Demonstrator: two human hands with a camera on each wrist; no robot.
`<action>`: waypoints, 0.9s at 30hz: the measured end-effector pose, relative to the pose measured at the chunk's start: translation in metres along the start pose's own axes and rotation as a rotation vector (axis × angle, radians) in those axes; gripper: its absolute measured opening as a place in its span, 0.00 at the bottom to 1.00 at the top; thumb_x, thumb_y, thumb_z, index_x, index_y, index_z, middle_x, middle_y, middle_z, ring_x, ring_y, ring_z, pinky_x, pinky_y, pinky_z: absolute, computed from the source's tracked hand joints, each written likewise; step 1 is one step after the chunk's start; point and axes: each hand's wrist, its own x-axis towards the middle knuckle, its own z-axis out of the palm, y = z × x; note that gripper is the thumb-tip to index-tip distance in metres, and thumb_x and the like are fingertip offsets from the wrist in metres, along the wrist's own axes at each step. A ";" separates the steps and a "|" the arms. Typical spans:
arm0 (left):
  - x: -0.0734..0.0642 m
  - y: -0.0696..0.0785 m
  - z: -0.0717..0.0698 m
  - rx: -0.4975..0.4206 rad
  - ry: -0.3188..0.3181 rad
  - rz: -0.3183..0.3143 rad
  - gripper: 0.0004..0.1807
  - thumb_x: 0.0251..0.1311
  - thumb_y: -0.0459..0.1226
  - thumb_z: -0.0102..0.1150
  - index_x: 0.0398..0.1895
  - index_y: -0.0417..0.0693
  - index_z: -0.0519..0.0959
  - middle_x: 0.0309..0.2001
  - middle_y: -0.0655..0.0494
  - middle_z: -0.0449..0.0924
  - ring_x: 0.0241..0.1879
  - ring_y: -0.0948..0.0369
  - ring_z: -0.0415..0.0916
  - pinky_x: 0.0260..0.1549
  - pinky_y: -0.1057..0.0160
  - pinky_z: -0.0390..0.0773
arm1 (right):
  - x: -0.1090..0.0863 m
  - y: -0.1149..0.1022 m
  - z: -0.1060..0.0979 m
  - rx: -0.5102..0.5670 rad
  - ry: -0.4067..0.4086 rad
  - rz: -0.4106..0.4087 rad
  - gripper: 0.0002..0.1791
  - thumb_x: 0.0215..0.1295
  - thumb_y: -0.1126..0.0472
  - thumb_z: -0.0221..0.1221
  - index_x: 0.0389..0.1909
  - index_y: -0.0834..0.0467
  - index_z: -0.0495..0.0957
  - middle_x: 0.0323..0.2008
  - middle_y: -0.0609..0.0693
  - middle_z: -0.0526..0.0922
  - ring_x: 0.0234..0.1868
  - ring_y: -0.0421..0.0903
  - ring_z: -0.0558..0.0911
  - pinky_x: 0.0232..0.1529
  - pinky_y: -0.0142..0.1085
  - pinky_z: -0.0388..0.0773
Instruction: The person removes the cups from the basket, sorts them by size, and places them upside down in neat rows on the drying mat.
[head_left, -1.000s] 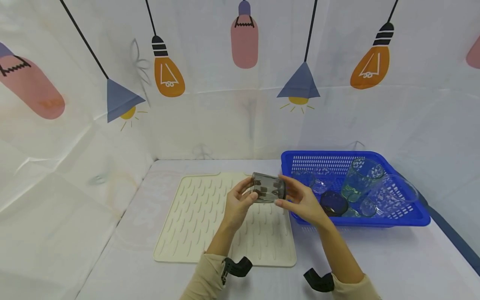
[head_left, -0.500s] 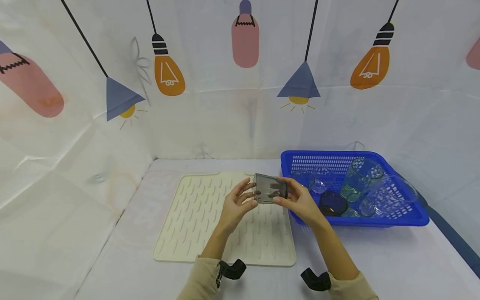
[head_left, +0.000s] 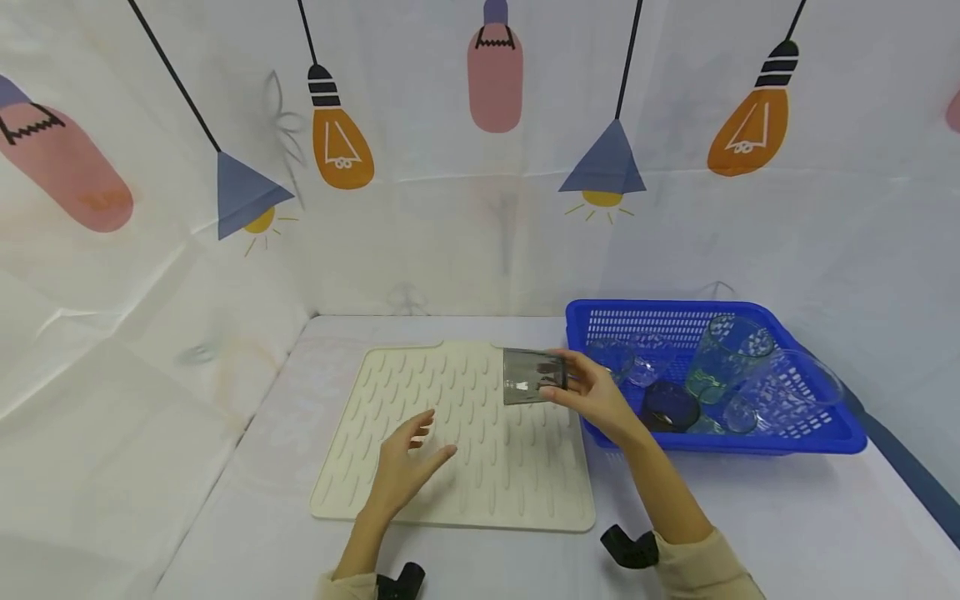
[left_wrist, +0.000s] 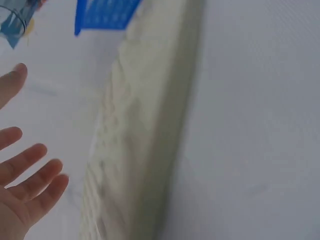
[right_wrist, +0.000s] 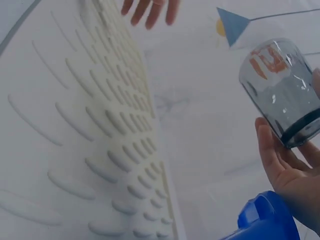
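My right hand point(head_left: 596, 398) grips a smoky grey drinking glass point(head_left: 522, 377) by its base end, thumb below and fingers above. The glass lies sideways in the air over the right part of a cream ridged drying mat point(head_left: 480, 492), its mouth toward the left. In the right wrist view the clear grey glass point(right_wrist: 282, 85) shows its thick dark base near the right palm point(right_wrist: 300, 185). My left hand point(head_left: 401, 467) hovers above the mat's left half, fingers spread and nothing in them. The left wrist view shows those loose fingers point(left_wrist: 37, 172) apart from everything.
A blue perforated basket point(head_left: 813, 437) stands to the right of the mat. Inside are a greenish tumbler point(head_left: 723, 354), a dark round glass piece point(head_left: 667, 407) and several clear glasses point(head_left: 787, 387). A white curtain point(head_left: 442, 250) printed with lamps hangs behind the table.
My left hand has come off the glass and moved down and left over the mat. The right hand keeps the glass, which has shifted only slightly.
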 end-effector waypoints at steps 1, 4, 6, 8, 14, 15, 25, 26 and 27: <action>-0.005 -0.004 -0.005 0.078 0.012 0.003 0.32 0.48 0.39 0.71 0.57 0.35 0.72 0.51 0.38 0.78 0.47 0.43 0.76 0.43 0.46 0.79 | 0.001 0.000 0.001 0.003 -0.006 0.004 0.33 0.58 0.64 0.64 0.65 0.62 0.63 0.55 0.64 0.72 0.54 0.57 0.77 0.45 0.36 0.81; -0.021 -0.017 -0.019 0.285 0.047 0.006 0.34 0.47 0.40 0.72 0.55 0.32 0.72 0.51 0.34 0.75 0.50 0.39 0.73 0.46 0.42 0.77 | 0.005 0.002 0.004 0.000 -0.013 0.021 0.34 0.57 0.63 0.65 0.65 0.61 0.63 0.55 0.65 0.73 0.54 0.59 0.77 0.45 0.36 0.81; -0.029 -0.026 -0.028 0.388 0.069 -0.007 0.34 0.47 0.40 0.72 0.55 0.30 0.71 0.51 0.31 0.74 0.51 0.37 0.71 0.48 0.38 0.74 | 0.007 0.004 0.006 -0.006 -0.013 0.031 0.35 0.57 0.62 0.65 0.65 0.61 0.64 0.54 0.65 0.73 0.54 0.59 0.77 0.45 0.36 0.81; -0.037 -0.032 -0.038 0.452 0.075 -0.046 0.36 0.46 0.41 0.72 0.56 0.28 0.70 0.51 0.28 0.71 0.53 0.34 0.68 0.48 0.33 0.70 | 0.009 0.005 0.008 -0.012 -0.012 0.043 0.35 0.57 0.62 0.65 0.65 0.60 0.64 0.54 0.65 0.73 0.53 0.58 0.78 0.45 0.36 0.81; -0.049 -0.041 -0.065 0.516 -0.040 -0.265 0.45 0.52 0.45 0.67 0.61 0.21 0.59 0.59 0.17 0.57 0.60 0.26 0.54 0.54 0.25 0.56 | 0.017 0.006 0.014 -0.034 -0.015 0.061 0.34 0.57 0.61 0.66 0.64 0.58 0.65 0.55 0.64 0.73 0.51 0.55 0.79 0.45 0.39 0.81; -0.050 -0.043 -0.068 0.519 -0.059 -0.289 0.45 0.52 0.45 0.66 0.61 0.19 0.57 0.60 0.16 0.55 0.61 0.25 0.52 0.55 0.26 0.55 | 0.019 0.007 0.015 -0.040 -0.018 0.058 0.34 0.57 0.60 0.66 0.64 0.58 0.65 0.54 0.63 0.74 0.51 0.55 0.80 0.45 0.39 0.81; -0.061 -0.072 -0.094 0.420 -0.037 -0.270 0.39 0.55 0.41 0.65 0.59 0.19 0.62 0.58 0.21 0.63 0.57 0.29 0.62 0.56 0.35 0.64 | 0.038 0.008 0.029 -0.080 -0.047 0.048 0.35 0.55 0.60 0.67 0.64 0.58 0.66 0.54 0.63 0.74 0.49 0.54 0.80 0.43 0.38 0.81; -0.062 -0.076 -0.095 0.402 -0.012 -0.245 0.36 0.55 0.39 0.65 0.58 0.20 0.64 0.57 0.23 0.65 0.57 0.31 0.63 0.56 0.35 0.64 | 0.041 0.008 0.031 -0.087 -0.049 0.047 0.35 0.55 0.60 0.67 0.64 0.58 0.65 0.55 0.63 0.74 0.49 0.54 0.80 0.43 0.37 0.80; -0.062 -0.079 -0.095 0.391 0.016 -0.218 0.34 0.54 0.37 0.66 0.57 0.21 0.66 0.56 0.25 0.67 0.56 0.32 0.65 0.55 0.36 0.65 | 0.044 0.008 0.034 -0.100 -0.050 0.046 0.36 0.55 0.59 0.67 0.65 0.58 0.65 0.55 0.63 0.74 0.48 0.53 0.80 0.43 0.37 0.80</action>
